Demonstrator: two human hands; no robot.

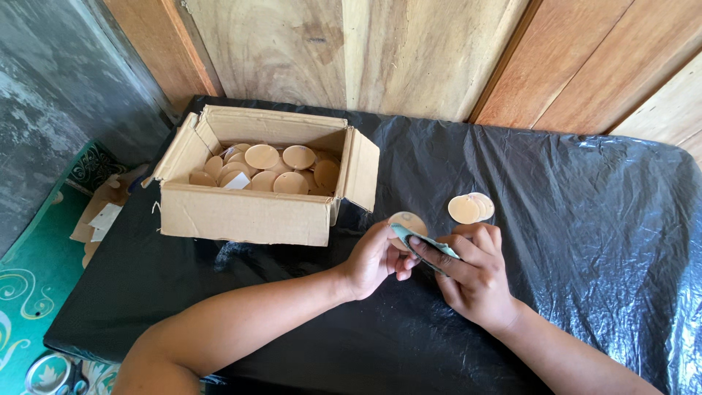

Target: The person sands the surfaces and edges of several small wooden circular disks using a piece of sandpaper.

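Left hand point(376, 257) pinches round wooden disc point(408, 222); right hand point(472, 272) clamps folded grey-green sandpaper point(424, 245) against it, just right of cardboard box point(256, 212).

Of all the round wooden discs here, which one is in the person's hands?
The disc held by the left hand, with the right hand pressing a greenish pad on it. The others lie in the cardboard box or in a small stack on the black sheet.
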